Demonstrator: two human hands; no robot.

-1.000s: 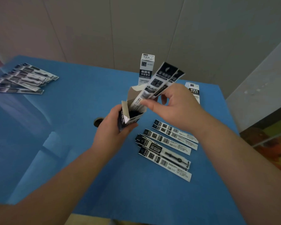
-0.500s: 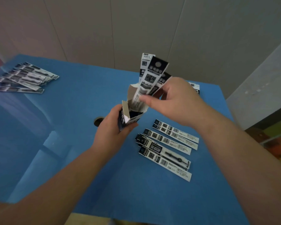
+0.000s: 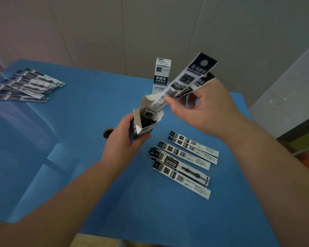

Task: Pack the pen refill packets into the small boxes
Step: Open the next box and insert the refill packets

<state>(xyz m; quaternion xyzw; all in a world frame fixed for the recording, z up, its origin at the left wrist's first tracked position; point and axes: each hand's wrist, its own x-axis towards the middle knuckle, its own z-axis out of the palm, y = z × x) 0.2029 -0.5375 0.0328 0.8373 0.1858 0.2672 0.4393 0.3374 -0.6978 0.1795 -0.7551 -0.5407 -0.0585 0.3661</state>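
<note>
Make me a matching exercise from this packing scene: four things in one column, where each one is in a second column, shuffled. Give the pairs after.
Things
1. open small box
2. closed small box
3. pen refill packets being inserted
4. fanned pile of packets

Places
A. standing upright at the table's far edge
B. pinched in the right hand, lower ends entering a box
C. gripped in the left hand, flaps up
D. lying at the far left of the blue table

Pairs: 1-C, 2-A, 3-B, 4-D
</note>
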